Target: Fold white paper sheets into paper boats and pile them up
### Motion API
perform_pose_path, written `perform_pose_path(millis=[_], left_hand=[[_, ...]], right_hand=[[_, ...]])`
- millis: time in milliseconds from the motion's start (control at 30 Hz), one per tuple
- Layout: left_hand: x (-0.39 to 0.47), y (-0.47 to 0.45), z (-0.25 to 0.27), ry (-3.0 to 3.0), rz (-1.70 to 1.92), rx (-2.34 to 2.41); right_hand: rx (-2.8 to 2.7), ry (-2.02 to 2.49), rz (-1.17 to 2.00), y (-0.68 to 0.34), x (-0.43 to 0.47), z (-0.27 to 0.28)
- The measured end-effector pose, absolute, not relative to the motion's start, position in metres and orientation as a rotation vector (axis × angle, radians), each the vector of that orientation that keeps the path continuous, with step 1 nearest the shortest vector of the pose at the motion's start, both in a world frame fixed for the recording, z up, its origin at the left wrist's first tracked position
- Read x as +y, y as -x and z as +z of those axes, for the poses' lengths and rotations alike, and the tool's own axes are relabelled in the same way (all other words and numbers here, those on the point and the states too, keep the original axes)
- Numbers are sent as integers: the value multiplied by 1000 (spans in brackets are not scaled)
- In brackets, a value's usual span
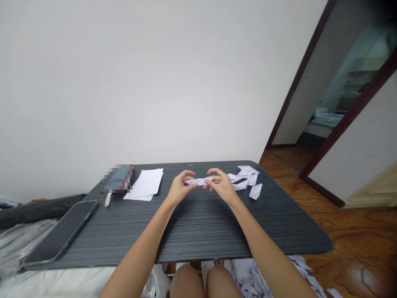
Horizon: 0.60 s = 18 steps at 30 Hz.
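Observation:
A narrow strip of folded white paper [201, 181] is held level between my two hands, above the middle of the dark table. My left hand [180, 186] pinches its left end between thumb and fingers. At the other end, my right hand [222, 185] grips it the same way, partly hiding that end. Just right of my right hand lie several folded paper pieces [248, 173], with a single folded piece [256, 191] a little apart from them. A stack of flat white sheets [145, 184] rests to the left of my left hand.
The dark table [204, 231] stands against a white wall. On its left are a phone [62, 234], a blurred-out flat item [118, 179] and a small white object [108, 200]. Many folded papers [252, 281] lie below the front edge. A doorway opens at the right.

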<state>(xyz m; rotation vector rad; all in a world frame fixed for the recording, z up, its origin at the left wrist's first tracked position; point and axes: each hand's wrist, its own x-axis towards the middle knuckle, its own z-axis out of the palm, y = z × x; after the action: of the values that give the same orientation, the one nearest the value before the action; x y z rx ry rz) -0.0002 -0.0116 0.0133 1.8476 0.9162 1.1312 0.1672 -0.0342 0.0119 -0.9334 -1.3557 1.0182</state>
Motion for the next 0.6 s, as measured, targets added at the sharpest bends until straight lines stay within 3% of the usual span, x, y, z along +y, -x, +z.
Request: perform_pose_path(millis=[600], left_hand=[[-7,-2,10,-1742,1102,1036]], right_hand=[[-1136,894,1308,-167,-23,-3]])
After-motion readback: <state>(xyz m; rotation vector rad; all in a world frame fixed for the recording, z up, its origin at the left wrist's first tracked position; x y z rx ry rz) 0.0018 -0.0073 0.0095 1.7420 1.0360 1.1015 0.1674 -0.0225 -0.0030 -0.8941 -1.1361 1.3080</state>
